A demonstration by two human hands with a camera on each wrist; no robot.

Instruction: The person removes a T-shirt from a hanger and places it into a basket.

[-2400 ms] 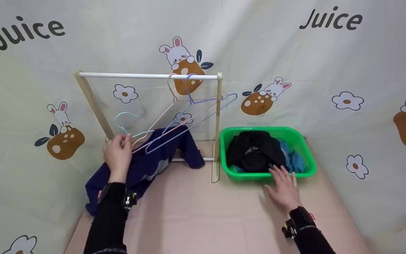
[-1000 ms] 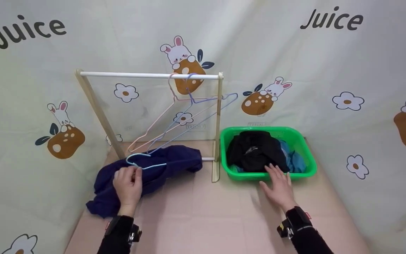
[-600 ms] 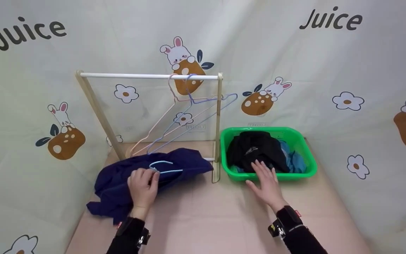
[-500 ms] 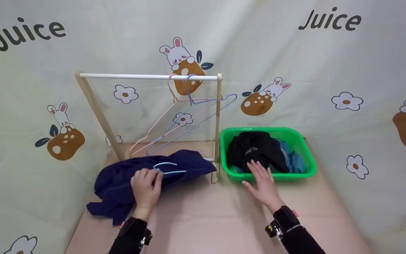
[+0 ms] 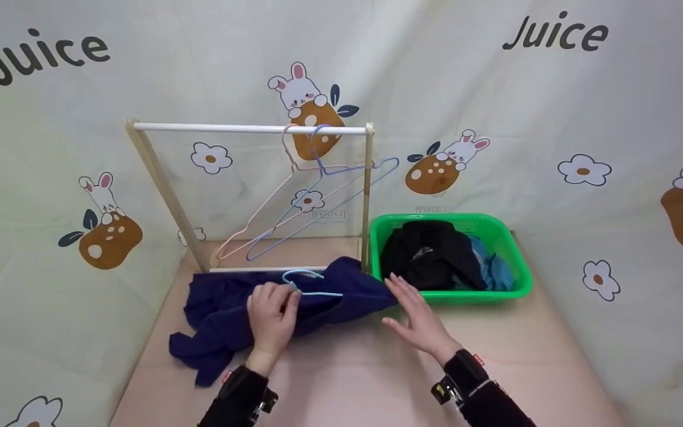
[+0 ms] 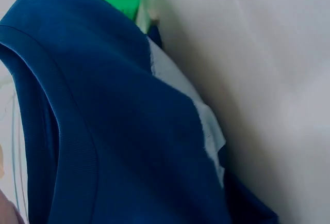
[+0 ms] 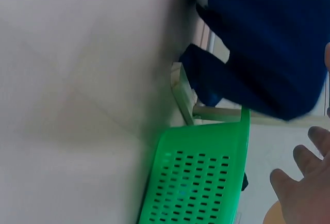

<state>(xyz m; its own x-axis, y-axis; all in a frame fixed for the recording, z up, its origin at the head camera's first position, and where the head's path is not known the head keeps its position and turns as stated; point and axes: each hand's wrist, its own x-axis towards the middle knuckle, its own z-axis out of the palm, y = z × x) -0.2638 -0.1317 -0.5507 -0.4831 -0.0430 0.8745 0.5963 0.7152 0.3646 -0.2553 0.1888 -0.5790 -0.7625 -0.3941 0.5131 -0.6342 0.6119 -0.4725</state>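
Near the lower middle of the head view, my left hand (image 5: 272, 314) pinches a light blue clothes hanger (image 5: 325, 294) just below its hook. A navy shirt (image 5: 350, 296) hangs about the hanger, most of which is hidden inside it. The left wrist view shows the shirt's ribbed neckline (image 6: 77, 146) and a pale grey panel (image 6: 178, 77). Fingers spread, my right hand (image 5: 421, 323) is beside the shirt's right shoulder end; whether it touches the cloth I cannot tell. In the right wrist view its fingertips look a little apart from the fabric.
Behind the shirt stands a wooden rack with a white rail (image 5: 217, 127). A pink hanger (image 5: 270, 204) and a blue hanger (image 5: 294, 207) hang from it. To the right sits a green basket (image 5: 522, 279) holding black clothing (image 5: 430, 255) and teal clothing (image 5: 497, 271).
My left hand has come down and rightward with the hanger and navy shirt. My right hand has moved left from the basket's front rim toward the shirt's end.
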